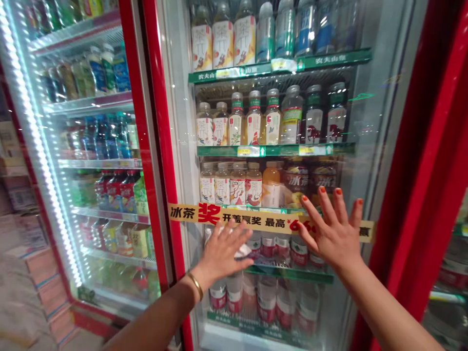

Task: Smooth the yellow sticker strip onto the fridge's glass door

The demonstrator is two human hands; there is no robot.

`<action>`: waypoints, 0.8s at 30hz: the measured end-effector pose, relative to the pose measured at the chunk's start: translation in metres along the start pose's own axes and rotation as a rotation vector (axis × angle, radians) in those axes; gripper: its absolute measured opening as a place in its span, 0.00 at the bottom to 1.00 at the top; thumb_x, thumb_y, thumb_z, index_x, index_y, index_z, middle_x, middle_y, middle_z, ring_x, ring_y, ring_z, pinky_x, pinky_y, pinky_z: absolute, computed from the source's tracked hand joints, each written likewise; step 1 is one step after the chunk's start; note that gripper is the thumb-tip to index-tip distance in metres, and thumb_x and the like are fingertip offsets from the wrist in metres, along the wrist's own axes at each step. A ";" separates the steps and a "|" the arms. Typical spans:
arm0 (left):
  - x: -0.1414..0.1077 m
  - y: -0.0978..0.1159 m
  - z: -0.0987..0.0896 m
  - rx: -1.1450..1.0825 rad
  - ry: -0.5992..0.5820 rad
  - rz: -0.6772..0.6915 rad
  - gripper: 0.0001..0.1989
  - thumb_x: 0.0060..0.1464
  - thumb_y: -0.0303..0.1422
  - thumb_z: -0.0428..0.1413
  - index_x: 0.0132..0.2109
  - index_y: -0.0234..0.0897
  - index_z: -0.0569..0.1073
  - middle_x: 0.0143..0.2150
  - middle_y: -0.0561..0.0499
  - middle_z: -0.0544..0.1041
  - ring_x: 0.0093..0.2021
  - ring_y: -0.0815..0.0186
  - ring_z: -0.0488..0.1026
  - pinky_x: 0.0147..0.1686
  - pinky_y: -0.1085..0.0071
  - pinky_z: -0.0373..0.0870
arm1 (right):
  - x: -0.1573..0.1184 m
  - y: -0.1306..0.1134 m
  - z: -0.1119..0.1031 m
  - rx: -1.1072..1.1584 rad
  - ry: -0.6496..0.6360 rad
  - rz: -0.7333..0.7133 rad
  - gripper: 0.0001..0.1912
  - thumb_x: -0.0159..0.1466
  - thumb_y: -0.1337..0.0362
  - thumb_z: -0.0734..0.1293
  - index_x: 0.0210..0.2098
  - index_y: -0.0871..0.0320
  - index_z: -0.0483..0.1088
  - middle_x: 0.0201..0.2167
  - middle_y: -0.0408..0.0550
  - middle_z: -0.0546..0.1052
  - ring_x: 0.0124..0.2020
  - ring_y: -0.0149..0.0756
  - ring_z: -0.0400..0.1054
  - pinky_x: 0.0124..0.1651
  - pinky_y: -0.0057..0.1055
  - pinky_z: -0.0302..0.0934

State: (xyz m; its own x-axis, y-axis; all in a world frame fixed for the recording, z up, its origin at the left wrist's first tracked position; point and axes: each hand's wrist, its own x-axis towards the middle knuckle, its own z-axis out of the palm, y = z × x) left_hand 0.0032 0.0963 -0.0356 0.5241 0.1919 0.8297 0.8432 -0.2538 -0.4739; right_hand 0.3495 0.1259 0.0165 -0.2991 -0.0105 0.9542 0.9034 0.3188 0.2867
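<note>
My left hand (pixel 221 251), with a gold bangle (pixel 196 286) at the wrist, is spread before the glass door of a drinks fridge. Something white (pixel 243 251) shows beside its fingers; I cannot make out whether it is a cloth or a reflection. Further right, my right hand (pixel 334 236) has its fingers fanned out and orange-painted nails, overlapping a yellow promotional strip (pixel 268 223) across the door. Both palms face the glass; whether they press on it is hard to tell. Behind the glass stand tea bottles (pixel 237 183) and red-labelled water bottles (pixel 266 300).
A second lit fridge (pixel 137 146) with red frame and shelves of drinks stands at left. Stacked cartons (pixel 49 287) sit on the floor beside it. A red frame (pixel 413 195) and more bottles (pixel 453 268) are at right. Green shelf edges (pixel 336 59) cross the middle fridge.
</note>
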 end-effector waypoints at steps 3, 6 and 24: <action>-0.036 -0.008 -0.002 0.013 0.017 -0.006 0.44 0.69 0.59 0.49 0.83 0.51 0.44 0.86 0.57 0.42 0.85 0.59 0.28 0.84 0.52 0.28 | 0.000 0.000 0.000 -0.002 -0.001 0.001 0.43 0.72 0.46 0.67 0.81 0.44 0.50 0.84 0.47 0.47 0.84 0.58 0.40 0.83 0.66 0.28; -0.018 -0.039 -0.010 0.026 0.073 -0.407 0.44 0.73 0.53 0.46 0.83 0.40 0.36 0.86 0.43 0.34 0.85 0.50 0.26 0.82 0.37 0.27 | 0.001 0.000 -0.001 0.003 -0.003 -0.002 0.44 0.72 0.46 0.68 0.81 0.43 0.50 0.84 0.47 0.47 0.84 0.59 0.41 0.82 0.67 0.29; 0.004 -0.002 0.005 0.009 0.044 -0.604 0.48 0.71 0.52 0.50 0.83 0.42 0.34 0.85 0.43 0.32 0.84 0.42 0.25 0.80 0.28 0.28 | -0.009 -0.001 -0.001 -0.022 -0.050 0.046 0.46 0.71 0.50 0.69 0.82 0.41 0.47 0.84 0.49 0.47 0.83 0.68 0.43 0.79 0.76 0.33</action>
State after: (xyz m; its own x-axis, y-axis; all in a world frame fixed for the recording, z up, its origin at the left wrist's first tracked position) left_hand 0.0042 0.1017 -0.0332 -0.0531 0.2606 0.9640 0.9911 -0.1041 0.0828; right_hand 0.3512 0.1250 0.0073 -0.2719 0.0513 0.9610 0.9228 0.2970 0.2452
